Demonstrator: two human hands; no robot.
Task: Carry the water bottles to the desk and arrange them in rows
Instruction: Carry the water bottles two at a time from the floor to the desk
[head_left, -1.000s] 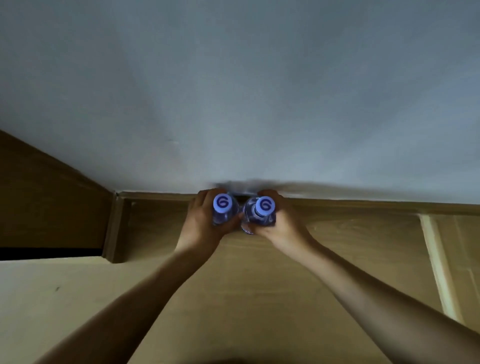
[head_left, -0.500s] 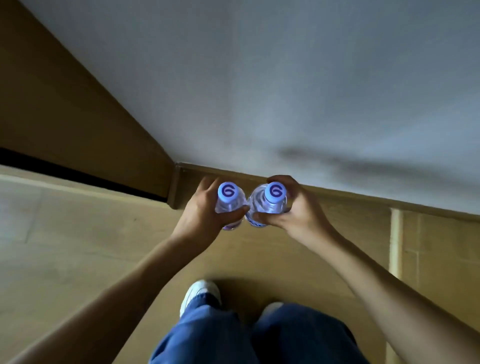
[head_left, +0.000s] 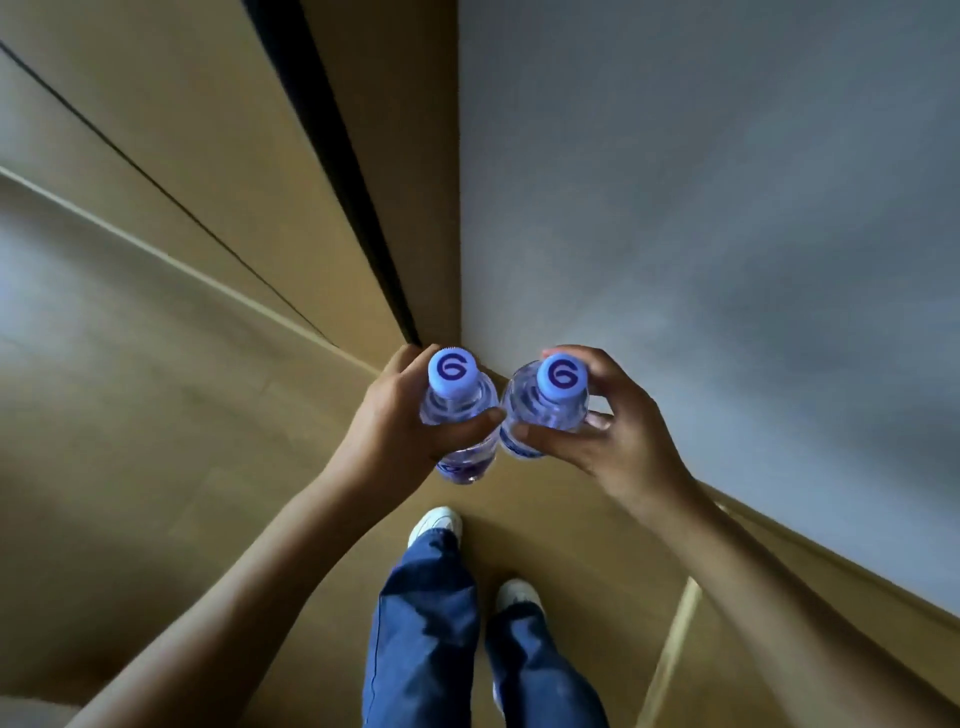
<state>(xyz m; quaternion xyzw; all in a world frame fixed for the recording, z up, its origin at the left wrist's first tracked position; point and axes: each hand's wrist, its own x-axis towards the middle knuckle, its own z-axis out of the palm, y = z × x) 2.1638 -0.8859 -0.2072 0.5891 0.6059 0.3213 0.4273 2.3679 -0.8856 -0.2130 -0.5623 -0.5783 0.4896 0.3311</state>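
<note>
Head view: left hand (head_left: 400, 421) wrapping round left bottle (head_left: 460, 415) below the shoulder, right hand (head_left: 608, 431) clasping right bottle (head_left: 545, 415) likewise. Both being held upright at chest height, nearly touching, above floor (head_left: 156, 415) and shoes (head_left: 434, 522). No desk showing. Likely full, weighty, thin-walled, perhaps slick; gripping mid-body probably safer than caps (head_left: 453, 371).

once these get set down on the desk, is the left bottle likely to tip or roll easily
Probably somewhat tippy: the left bottle looks tall and narrow, so a nudge near its cap could topple it. Once on its side it would likely roll, since the body looks round. The clear plastic looks smooth, perhaps slippery, though the left hand has a full grip around it.
</note>
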